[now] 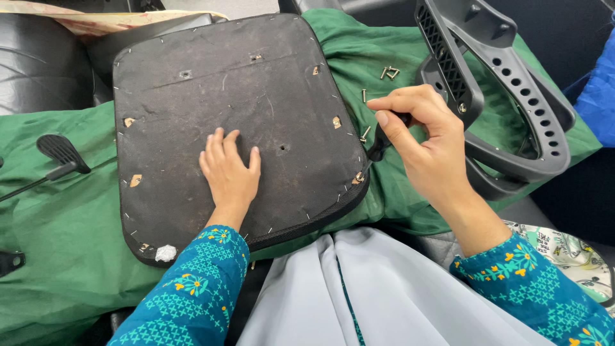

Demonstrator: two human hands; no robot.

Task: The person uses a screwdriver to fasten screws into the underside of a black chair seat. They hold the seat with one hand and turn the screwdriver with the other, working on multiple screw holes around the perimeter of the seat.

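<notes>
An upturned chair seat (256,83), black fabric stapled along its edges, lies on a green cloth (57,243). My left hand (229,174) rests flat on its underside, fingers slightly apart. My right hand (426,138) grips a black-handled screwdriver (379,146), its tip at the screw hole (359,177) near the seat's right front corner. Both sleeves are teal with a floral pattern.
A black perforated plastic chair backrest (512,96) lies at the right. Several loose screws (388,73) sit on the green cloth beyond my right hand. A black lever part (61,154) lies at the left. Grey fabric (384,295) covers my lap.
</notes>
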